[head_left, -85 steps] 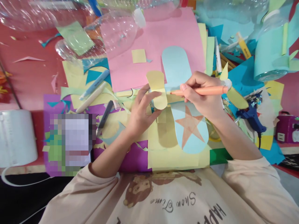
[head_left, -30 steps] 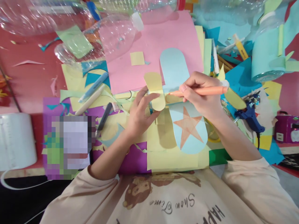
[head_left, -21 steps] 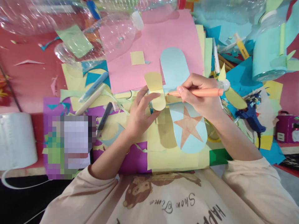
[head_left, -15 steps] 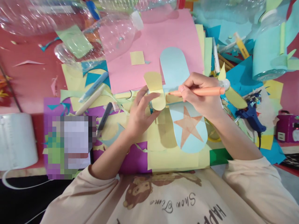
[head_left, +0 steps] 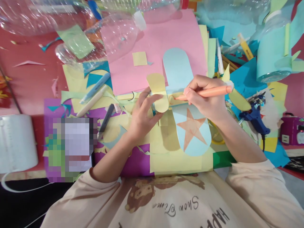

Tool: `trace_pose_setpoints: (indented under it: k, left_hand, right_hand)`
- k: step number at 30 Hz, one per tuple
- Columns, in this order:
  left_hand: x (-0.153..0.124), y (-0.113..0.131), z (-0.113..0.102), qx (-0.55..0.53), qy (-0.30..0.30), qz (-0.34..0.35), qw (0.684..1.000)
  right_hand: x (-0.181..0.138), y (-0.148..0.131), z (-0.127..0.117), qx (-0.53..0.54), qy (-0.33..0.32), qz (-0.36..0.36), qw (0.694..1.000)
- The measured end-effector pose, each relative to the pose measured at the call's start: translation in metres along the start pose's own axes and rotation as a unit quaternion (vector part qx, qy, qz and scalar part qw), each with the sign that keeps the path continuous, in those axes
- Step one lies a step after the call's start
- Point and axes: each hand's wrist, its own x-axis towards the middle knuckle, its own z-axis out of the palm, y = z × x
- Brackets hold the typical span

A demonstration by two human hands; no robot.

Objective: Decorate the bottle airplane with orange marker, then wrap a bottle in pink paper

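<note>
My right hand (head_left: 205, 95) grips an orange marker (head_left: 213, 91) by its front part. Its tip meets a yellow strip (head_left: 179, 98) near a small orange curl. The strip belongs to a paper cut-out with two light-blue rounded wings, one above (head_left: 178, 66) and one below (head_left: 194, 139). On the lower wing is an orange star (head_left: 191, 128). My left hand (head_left: 146, 114) pinches the cut-out's rounded yellow end piece (head_left: 161, 101) between fingers and thumb. A flared yellow piece (head_left: 156, 82) sticks out above those fingers.
Clear plastic bottles (head_left: 118, 38) lie along the back. Pink paper (head_left: 152, 34) and yellow sheets (head_left: 182, 163) lie beneath the work. A blue glue gun (head_left: 257, 117) and a wrapped bottle (head_left: 274, 47) are at right. Markers (head_left: 95, 88) and scraps lie left, by a white container (head_left: 19, 142).
The marker's tip has moved slightly right along the yellow strip, and its back end has tilted away from me. The orange curl looks rounder. My left hand stays in place.
</note>
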Motion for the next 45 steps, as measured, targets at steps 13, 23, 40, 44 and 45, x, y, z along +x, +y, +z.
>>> trace_pose_setpoints:
  k: [13,23,40,44,45]
  left_hand:
    - [0.0006,0.0013,-0.0007,0.020,-0.003,0.002,1.000]
    - [0.0024,0.0034,-0.0014,0.022,-0.004,0.001,1.000]
    - [0.0008,0.0028,-0.0026,0.015,-0.012,-0.008,1.000]
    - [0.0012,0.0024,-0.0021,0.024,-0.005,0.002,1.000]
    - [0.0014,0.0022,-0.0019,0.027,-0.004,0.005,1.000]
  right_hand:
    - [0.0005,-0.0023,0.0000,-0.034,-0.016,0.000,0.999]
    - [0.0015,-0.0091,0.0003,-0.004,-0.042,0.017,0.999]
    - [-0.0009,-0.0042,0.0023,-0.017,-0.001,0.017,1.000]
    - [-0.0013,-0.0047,0.0016,-0.014,-0.014,0.012,1.000]
    - [-0.0013,-0.0049,0.0017,-0.014,-0.017,0.010,1.000]
